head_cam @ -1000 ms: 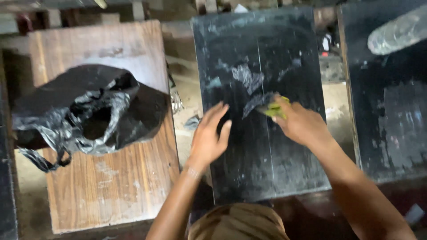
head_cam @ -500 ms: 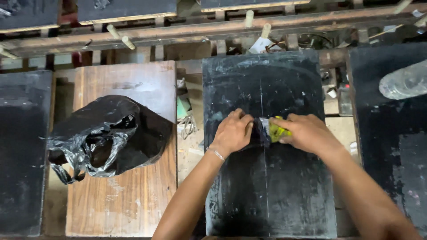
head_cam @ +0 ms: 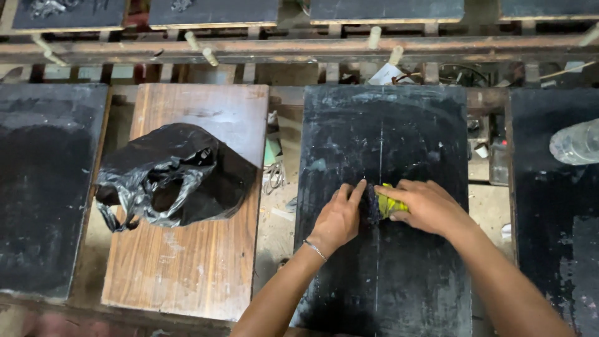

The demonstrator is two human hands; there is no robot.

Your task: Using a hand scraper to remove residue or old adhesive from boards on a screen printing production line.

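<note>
A black, paint-smeared board (head_cam: 387, 131) lies in front of me. My right hand (head_cam: 424, 206) grips a small yellow-green cloth with a dark end (head_cam: 384, 203) and presses it on the board's middle. My left hand (head_cam: 340, 218), with a thin bracelet at the wrist, rests flat on the board, its fingertips touching the dark end of the cloth. A thin pale line runs down the board under both hands.
A brown wooden board (head_cam: 206, 118) on the left carries a crumpled black plastic bag (head_cam: 168, 178). More black boards lie at far left (head_cam: 43, 181) and far right (head_cam: 549, 249). A clear plastic bottle (head_cam: 574, 143) lies at the right edge. A wooden rail with pegs (head_cam: 299, 47) crosses the back.
The view has shifted so the boards sit lower and straighter. My left hand moved right to meet the cloth, and both hands now press it at the board's middle.
</note>
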